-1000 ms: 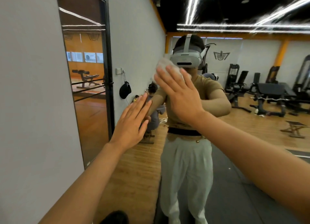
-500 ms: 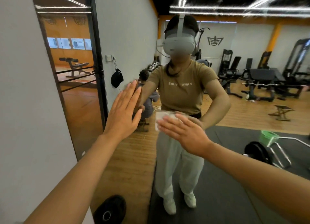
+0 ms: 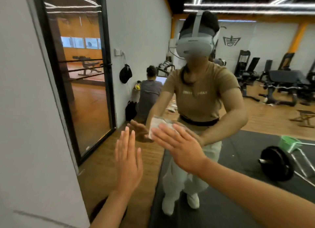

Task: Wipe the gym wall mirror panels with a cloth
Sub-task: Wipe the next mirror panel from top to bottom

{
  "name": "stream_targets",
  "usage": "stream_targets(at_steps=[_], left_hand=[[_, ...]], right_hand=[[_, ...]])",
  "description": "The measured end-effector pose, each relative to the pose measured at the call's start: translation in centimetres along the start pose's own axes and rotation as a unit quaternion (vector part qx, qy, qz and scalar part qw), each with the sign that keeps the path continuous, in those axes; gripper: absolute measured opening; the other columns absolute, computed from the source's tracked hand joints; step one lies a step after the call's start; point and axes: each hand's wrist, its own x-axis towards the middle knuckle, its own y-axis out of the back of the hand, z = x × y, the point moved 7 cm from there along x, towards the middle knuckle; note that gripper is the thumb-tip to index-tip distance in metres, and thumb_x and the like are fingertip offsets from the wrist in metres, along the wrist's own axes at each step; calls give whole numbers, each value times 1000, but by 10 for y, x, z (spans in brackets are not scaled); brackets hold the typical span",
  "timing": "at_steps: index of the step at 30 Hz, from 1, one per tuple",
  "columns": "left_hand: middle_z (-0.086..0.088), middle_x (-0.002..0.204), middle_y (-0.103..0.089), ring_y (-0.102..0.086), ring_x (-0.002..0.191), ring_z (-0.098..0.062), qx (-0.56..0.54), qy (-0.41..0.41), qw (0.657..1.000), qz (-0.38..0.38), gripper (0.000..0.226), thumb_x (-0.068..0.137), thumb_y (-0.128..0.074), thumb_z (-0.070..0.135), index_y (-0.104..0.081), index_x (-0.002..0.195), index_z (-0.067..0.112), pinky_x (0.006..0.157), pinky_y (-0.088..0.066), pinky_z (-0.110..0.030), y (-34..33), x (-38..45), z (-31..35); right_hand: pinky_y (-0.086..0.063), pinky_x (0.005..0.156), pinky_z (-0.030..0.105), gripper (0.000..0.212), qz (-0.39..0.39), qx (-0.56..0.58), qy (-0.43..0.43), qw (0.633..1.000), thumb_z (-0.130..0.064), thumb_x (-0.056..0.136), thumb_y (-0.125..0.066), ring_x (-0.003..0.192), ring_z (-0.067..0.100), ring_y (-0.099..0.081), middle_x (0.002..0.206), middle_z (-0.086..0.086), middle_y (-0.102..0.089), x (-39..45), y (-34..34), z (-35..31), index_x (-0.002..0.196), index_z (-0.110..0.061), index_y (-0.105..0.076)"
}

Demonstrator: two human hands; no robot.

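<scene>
The left hand lies flat against the mirror, fingers straight and together. Just right of it, the right hand presses a white cloth to the glass with straight, spread fingers. The mirror reflects a wooden floor, a dark mat, a barbell plate and a green bucket. Farther back stand weight benches, a seated person and a black-framed glass door.
</scene>
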Motion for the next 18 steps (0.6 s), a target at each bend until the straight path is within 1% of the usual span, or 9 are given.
stream_targets(at_steps=[3,5,6,7,9,11,14,16,18], left_hand=[[7,166,-7,-7,153,-13,-13,10,1000,-1,54,104,-29,29,-21,156,16,122,-12,-42,-28,-32,-21],[5,166,-8,-7,153,-14,-13,-9,1000,-1,55,104,-30,31,-22,156,15,122,-13,-42,-44,-48,-27],[3,167,-9,-7,153,-15,-14,-24,1000,4,56,104,-31,31,-21,156,14,123,-12,-40,-50,-54,-27],[2,167,-9,-7,153,-15,-17,-33,999,12,57,104,-32,31,-21,156,14,123,-9,-37,-55,-57,-27],[1,166,-9,-6,153,-16,-21,-42,998,34,58,103,-34,31,-19,156,14,124,-5,-34,-63,-62,-24],[3,166,-7,-2,153,-14,-27,-29,997,59,61,103,-34,34,-14,157,16,123,-1,-31,-71,-63,-23],[7,166,-3,3,153,-10,-37,-11,994,100,66,101,-34,42,-11,159,18,122,8,-25,-81,-61,-22],[6,167,-1,5,153,-11,-32,-12,992,122,71,99,-31,50,-10,159,17,122,8,-26,-85,-60,-21],[3,167,0,5,153,-13,-14,-18,989,147,75,97,-29,56,-8,158,16,123,6,-31,-90,-59,-19]], right_hand=[[40,103,46,81,-183,-59,156,969,-31,96,-45,143,27,32,159,7,22,-62,-60,-74,154,-14,10],[43,98,45,78,-195,-76,194,958,-31,99,-40,141,25,32,160,6,22,-79,-70,-93,152,-14,16],[39,104,43,73,-169,-71,183,966,-28,98,-37,145,24,23,163,5,13,-77,-68,-92,155,-15,8],[27,113,42,67,-120,-59,157,978,-24,96,-35,150,24,6,165,5,-4,-69,-61,-84,156,-15,-8],[-3,120,42,62,7,-29,85,996,-19,89,-31,147,23,-28,158,5,-33,-50,-38,-52,150,-15,-38],[-13,120,44,63,96,-42,-5,995,-12,89,-35,147,24,-28,158,6,-33,-34,-13,-2,151,-16,-38],[-8,123,43,66,190,-43,-168,966,-3,92,-45,150,24,-19,161,4,-27,-25,26,72,154,-19,-31],[-6,124,42,57,218,-25,-216,951,-15,97,-36,151,25,-18,161,3,-27,-31,35,92,154,-20,-31],[-1,123,38,56,233,-12,-215,948,-19,98,-34,151,25,-17,161,2,-27,-42,26,81,154,-20,-31]])
